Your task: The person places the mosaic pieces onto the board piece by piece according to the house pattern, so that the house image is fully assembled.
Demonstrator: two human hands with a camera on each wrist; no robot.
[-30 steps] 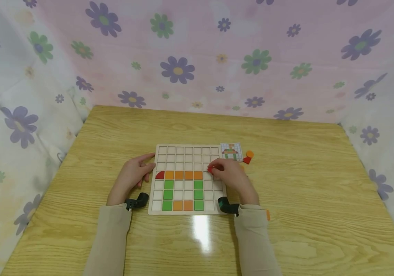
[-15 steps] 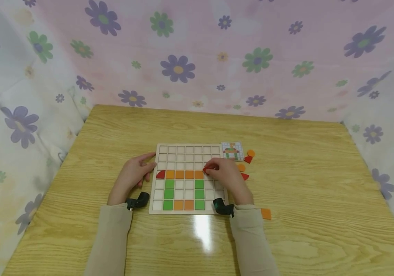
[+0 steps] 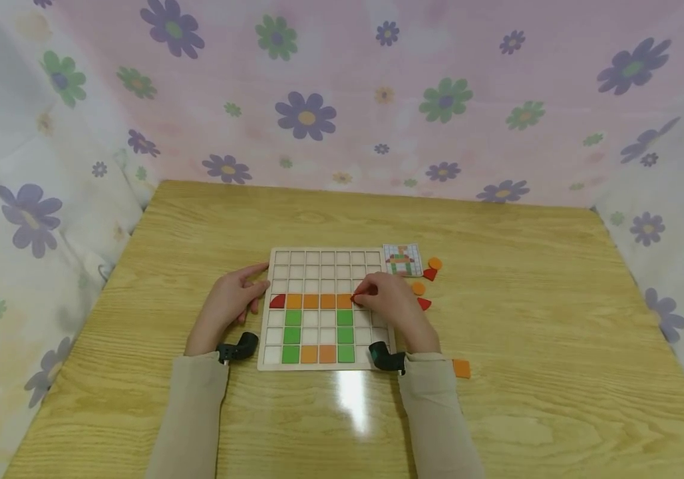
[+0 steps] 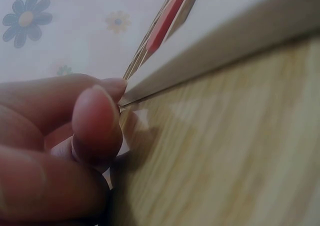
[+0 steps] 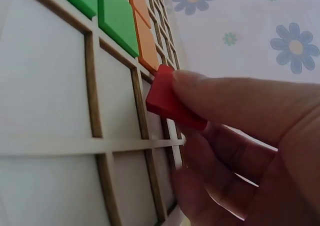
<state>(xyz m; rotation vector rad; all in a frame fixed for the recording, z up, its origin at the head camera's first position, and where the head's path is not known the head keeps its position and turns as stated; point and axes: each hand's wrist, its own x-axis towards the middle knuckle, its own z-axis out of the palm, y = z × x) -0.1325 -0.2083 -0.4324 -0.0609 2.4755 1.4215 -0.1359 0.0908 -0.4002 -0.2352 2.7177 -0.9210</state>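
Observation:
A wooden grid board (image 3: 310,319) lies on the table, partly filled with flat tiles. My right hand (image 3: 391,305) pinches a red tile (image 5: 164,97) between thumb and fingers. That tile is tilted over a bare cell, at the right end of a row of orange tiles (image 3: 311,301). A red quarter-circle tile (image 3: 278,301) sits at the row's left end. Below the row stand two columns of green tiles (image 3: 292,336), with orange tiles (image 3: 318,354) between their lowest cells. My left hand (image 3: 231,299) touches the board's left edge with its fingertips (image 4: 116,88).
A pattern card (image 3: 402,260) lies by the board's upper right corner. Beside it are loose orange discs (image 3: 434,263) and red pieces (image 3: 430,274). An orange tile (image 3: 462,368) rests near the right sleeve. Flowered cloth (image 3: 342,100) hangs behind the table (image 3: 527,319).
My right hand has shifted left with the red tile, up to the end of the orange row, uncovering loose pieces on its right. The left hand stays at the board's edge.

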